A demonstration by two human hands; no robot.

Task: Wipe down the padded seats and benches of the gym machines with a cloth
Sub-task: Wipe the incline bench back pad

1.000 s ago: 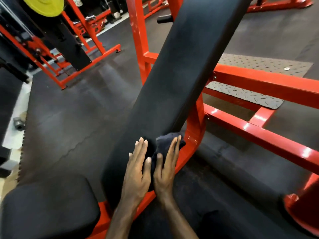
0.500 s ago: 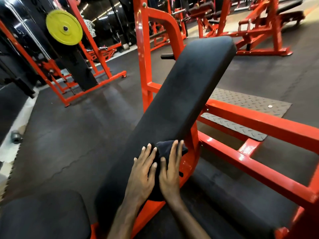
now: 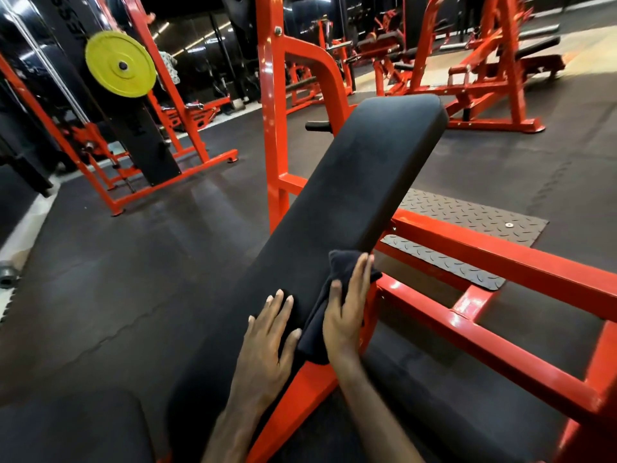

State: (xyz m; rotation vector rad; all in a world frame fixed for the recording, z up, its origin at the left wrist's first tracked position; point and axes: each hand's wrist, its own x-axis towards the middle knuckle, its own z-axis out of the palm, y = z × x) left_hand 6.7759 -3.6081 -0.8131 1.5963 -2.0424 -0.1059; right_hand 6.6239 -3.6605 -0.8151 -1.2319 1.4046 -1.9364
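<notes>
Interior lighting is dim overall, with the black rubber floor (image 3: 133, 279) absorbing most of it. Overhead strip lights show as bright streaks reflected in the dark glossy wall panels (image 3: 200, 38) at upper left. Specular glare sits on the red painted frame (image 3: 467, 322), strongest along the upper edges of its tubes. A washed-out warm patch marks the far right floor (source not visible). Wide-angle distortion bows the uprights toward the picture margins. Motion blur softens the distant machines (image 3: 484, 61) at upper right and the lower corners; the black backrest pad (image 3: 350, 195) at centre is reasonably sharp.
</notes>
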